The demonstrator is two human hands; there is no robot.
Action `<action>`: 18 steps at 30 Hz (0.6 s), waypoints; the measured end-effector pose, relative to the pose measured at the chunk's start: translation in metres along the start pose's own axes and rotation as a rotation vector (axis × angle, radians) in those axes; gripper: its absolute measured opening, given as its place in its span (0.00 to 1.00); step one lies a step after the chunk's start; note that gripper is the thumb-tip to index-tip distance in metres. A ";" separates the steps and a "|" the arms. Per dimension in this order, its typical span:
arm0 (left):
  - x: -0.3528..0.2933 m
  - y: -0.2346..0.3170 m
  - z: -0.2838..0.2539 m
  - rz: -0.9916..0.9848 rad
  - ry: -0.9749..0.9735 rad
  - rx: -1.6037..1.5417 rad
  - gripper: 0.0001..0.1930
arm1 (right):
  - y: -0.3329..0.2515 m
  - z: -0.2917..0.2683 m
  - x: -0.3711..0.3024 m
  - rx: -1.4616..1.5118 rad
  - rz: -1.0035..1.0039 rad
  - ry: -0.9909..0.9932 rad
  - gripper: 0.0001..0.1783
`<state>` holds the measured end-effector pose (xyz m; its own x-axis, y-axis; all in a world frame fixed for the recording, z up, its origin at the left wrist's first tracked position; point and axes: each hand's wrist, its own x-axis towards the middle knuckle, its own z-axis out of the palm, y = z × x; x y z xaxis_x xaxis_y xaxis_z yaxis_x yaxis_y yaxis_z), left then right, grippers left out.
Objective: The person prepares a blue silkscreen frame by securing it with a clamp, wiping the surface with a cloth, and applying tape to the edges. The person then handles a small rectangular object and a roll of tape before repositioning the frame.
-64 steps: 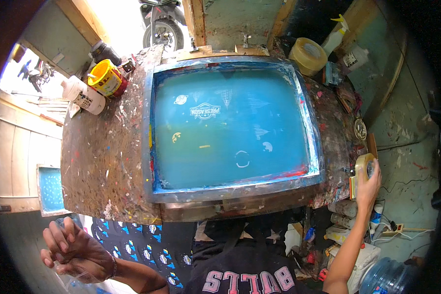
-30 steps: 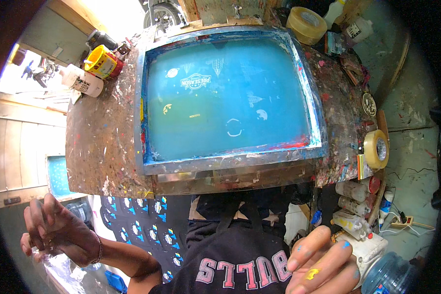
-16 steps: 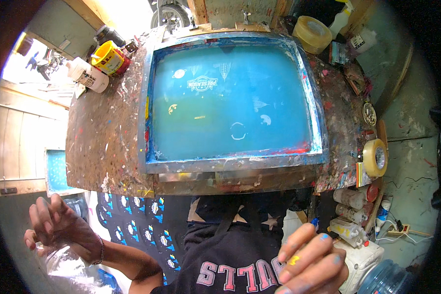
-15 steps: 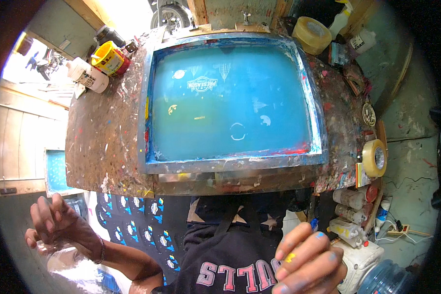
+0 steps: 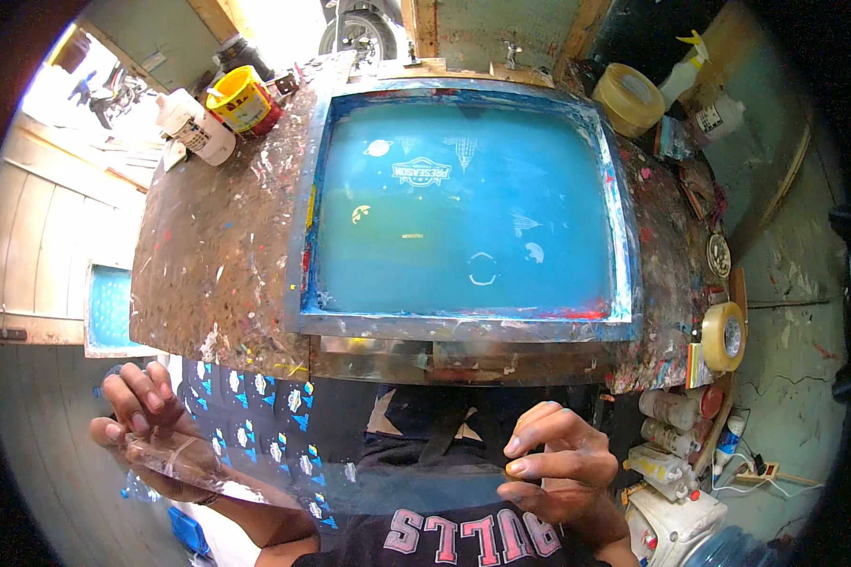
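Note:
A strip of clear tape (image 5: 388, 491) stretches between my two hands, low in front of my body. My left hand (image 5: 165, 430) grips its left end, fingers curled, with the clear film lying across the palm and wrist. The other end is pinched between the thumb and fingers of my right hand (image 5: 563, 463), whose fingertips carry paint stains. Beyond the hands, a screen printing frame (image 5: 473, 328) with blue mesh and pale printed designs lies flat on the worktable (image 5: 222, 274). Neither hand touches the frame.
A yellow tub (image 5: 244, 102) and a white bottle (image 5: 196, 129) stand at the table's far left. Tape rolls sit at the far right (image 5: 628, 99) and right edge (image 5: 724, 337). Dark printed fabric (image 5: 255, 416) hangs below the table; bottles (image 5: 669, 411) stand at lower right.
My hands have come closer together, the left moving right and the right moving up and slightly left. The clear strip now shows stretched between them. The view has shifted slightly.

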<state>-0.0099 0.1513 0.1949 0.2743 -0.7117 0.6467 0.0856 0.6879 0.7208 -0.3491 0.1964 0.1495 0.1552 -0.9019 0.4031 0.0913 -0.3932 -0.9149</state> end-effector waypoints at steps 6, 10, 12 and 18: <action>-0.004 -0.001 -0.007 0.017 -0.016 0.116 0.10 | 0.010 0.003 0.000 0.021 0.045 -0.063 0.15; -0.001 0.000 -0.007 0.066 -0.048 0.206 0.11 | 0.029 0.006 -0.005 0.160 0.149 -0.097 0.20; 0.001 0.003 -0.005 0.099 -0.059 0.295 0.11 | 0.042 0.010 -0.010 0.248 0.231 -0.118 0.23; 0.001 0.010 0.012 0.212 -0.091 0.538 0.15 | 0.076 0.022 -0.033 0.756 0.564 -0.092 0.26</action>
<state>-0.0199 0.1556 0.2057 0.1473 -0.5917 0.7926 -0.4669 0.6648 0.5831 -0.3260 0.2006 0.0673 0.4445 -0.8934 -0.0650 0.5871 0.3454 -0.7321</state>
